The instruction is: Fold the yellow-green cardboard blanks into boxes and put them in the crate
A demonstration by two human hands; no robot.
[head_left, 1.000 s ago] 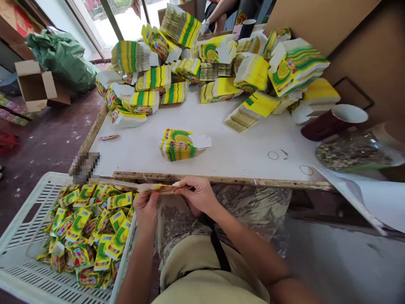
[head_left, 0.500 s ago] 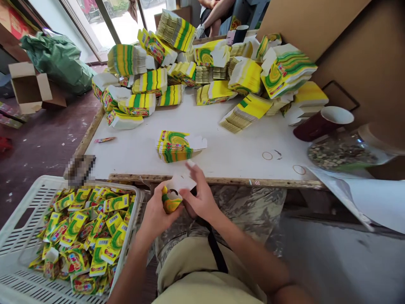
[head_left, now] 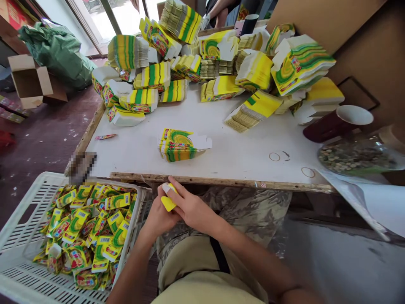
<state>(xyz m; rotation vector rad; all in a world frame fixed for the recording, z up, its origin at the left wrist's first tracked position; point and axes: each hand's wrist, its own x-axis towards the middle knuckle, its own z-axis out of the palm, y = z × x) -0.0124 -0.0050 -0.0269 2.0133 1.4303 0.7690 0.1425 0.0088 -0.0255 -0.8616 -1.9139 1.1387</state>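
Note:
My left hand [head_left: 160, 214] is wrapped round a small yellow carton [head_left: 168, 203], held low in front of the table edge. My right hand [head_left: 189, 207] closes over the same carton from the right, its fingers on the white and yellow flaps at the top. Much of the carton is hidden by my fingers. Just beyond my hands, a short stack of flat printed cartons [head_left: 177, 145] lies on the white table [head_left: 221, 156]. To my left, a white plastic basket [head_left: 34, 188] holds many small yellow-green cartons [head_left: 77, 226].
Bundles of flat cartons [head_left: 152, 76] are piled along the table's back. On the right are a dark red cup [head_left: 332, 126], a glass jar [head_left: 357, 156] and rubber bands [head_left: 274, 156]. A thin wrapped stick [head_left: 106, 137] lies at left. Another person's legs [head_left: 221, 10] show behind.
My right hand has come in from the raised white flap and closed over the carton. The flap now looks folded down. The view has shifted slightly.

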